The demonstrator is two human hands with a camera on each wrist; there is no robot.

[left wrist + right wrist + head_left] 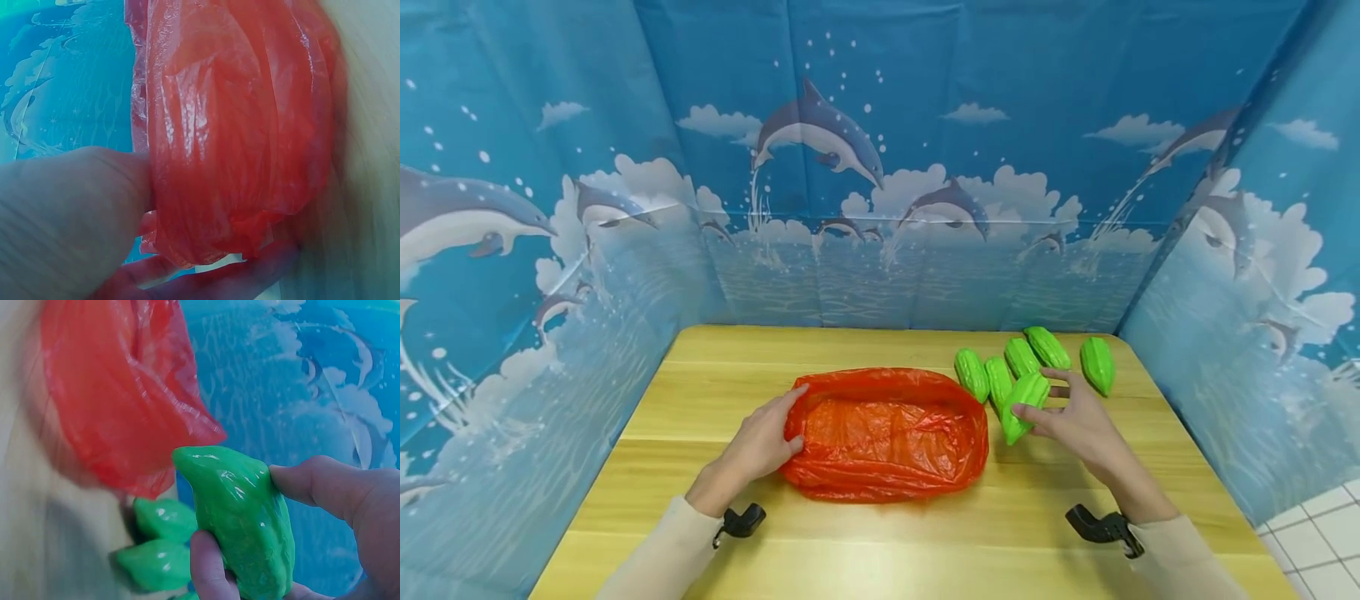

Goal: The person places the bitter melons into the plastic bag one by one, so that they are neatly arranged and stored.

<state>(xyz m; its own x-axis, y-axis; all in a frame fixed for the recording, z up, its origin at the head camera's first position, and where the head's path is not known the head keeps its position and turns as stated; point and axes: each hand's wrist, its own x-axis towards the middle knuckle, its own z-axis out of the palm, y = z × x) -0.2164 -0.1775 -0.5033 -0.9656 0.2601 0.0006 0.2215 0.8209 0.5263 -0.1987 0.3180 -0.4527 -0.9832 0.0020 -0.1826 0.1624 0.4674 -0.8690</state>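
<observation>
A red plastic bag point(887, 479) stands mouth up on the table, its opening spread into a long oval. My left hand point(763, 442) holds the bag's left rim; in the left wrist view the thumb point(94, 187) goes over the edge and the fingers lie along the outside. Just right of the bag, my right hand point(1082, 421) grips a glossy green bitter melon point(240, 512) between thumb and fingers, its pointed end toward the bag in the right wrist view. Several similar melons point(972, 375) lie behind it.
One melon point(1098, 365) lies apart near the wooden table's point(880, 546) back right corner. A blue dolphin-print curtain point(865, 275) encloses the back and both sides. Black wrist mounts point(1101, 527) hang below both wrists.
</observation>
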